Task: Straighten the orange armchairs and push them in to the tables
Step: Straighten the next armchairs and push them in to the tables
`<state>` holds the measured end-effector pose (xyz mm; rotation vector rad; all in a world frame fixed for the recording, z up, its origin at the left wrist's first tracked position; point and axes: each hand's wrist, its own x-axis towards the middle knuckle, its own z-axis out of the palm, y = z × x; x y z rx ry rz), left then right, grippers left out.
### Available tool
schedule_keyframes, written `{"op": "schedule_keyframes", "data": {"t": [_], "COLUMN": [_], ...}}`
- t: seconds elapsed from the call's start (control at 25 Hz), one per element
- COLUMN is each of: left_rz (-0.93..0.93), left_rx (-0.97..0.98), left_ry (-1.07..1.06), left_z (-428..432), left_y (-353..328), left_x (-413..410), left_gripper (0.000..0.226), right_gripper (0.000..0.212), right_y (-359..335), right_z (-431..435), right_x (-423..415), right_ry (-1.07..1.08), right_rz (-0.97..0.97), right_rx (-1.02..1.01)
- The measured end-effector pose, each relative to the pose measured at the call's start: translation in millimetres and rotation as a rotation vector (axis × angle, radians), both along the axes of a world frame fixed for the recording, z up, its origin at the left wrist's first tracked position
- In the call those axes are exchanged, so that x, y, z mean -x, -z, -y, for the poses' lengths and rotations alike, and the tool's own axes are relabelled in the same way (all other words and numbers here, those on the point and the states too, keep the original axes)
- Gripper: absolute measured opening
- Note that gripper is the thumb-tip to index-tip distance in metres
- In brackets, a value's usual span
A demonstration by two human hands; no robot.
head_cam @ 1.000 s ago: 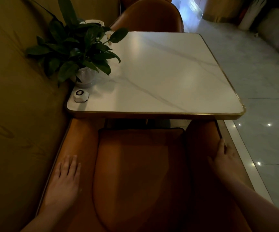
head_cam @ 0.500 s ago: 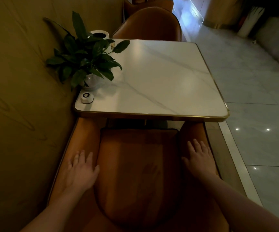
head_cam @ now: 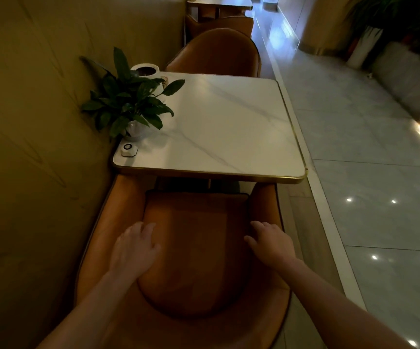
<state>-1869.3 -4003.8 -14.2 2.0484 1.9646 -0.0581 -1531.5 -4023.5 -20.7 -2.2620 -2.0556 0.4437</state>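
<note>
An orange armchair [head_cam: 193,248] fills the foreground, its front edge tucked just under the near rim of a white marble table [head_cam: 229,127]. My left hand [head_cam: 133,248] lies flat over the inner side of the left armrest and the seat cushion's edge. My right hand [head_cam: 272,243] rests with loosely bent fingers on the inner side of the right armrest. A second orange armchair [head_cam: 219,54] stands pushed in at the table's far side. Farther back, a third orange chair [head_cam: 219,23] sits by another table [head_cam: 219,2].
A potted green plant [head_cam: 130,104], a white bowl [head_cam: 145,70] and a small white call button [head_cam: 129,149] sit along the table's left edge. An olive upholstered wall [head_cam: 40,147] runs close on the left. A raised step edge [head_cam: 322,197] and tiled floor [head_cam: 370,159] lie right.
Both hands have slid inward from the outer armrests toward the seat cushion. The view has pulled back and tilted up, showing more of the far chairs and aisle.
</note>
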Motion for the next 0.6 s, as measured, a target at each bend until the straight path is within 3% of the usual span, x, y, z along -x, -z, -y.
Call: {"op": "schedule_keyframes", "data": {"t": [0.32, 0.6], "left_rz": [0.105, 0.062], "left_rx": [0.111, 0.081], "left_ry": [0.109, 0.121], "left_z": [33.2, 40.2], "left_y": [-46.0, -75.4], "left_x": [-34.0, -100.2], "left_gripper": [0.056, 0.057], "right_gripper": [0.050, 0.052], "right_y": [-51.4, -61.6], "right_z": [47.1, 54.2], "right_x": [10.2, -48.6], "right_ry": [0.002, -0.048], "right_rz": [-0.085, -0.154], "right_rx": [0.021, 0.052]}}
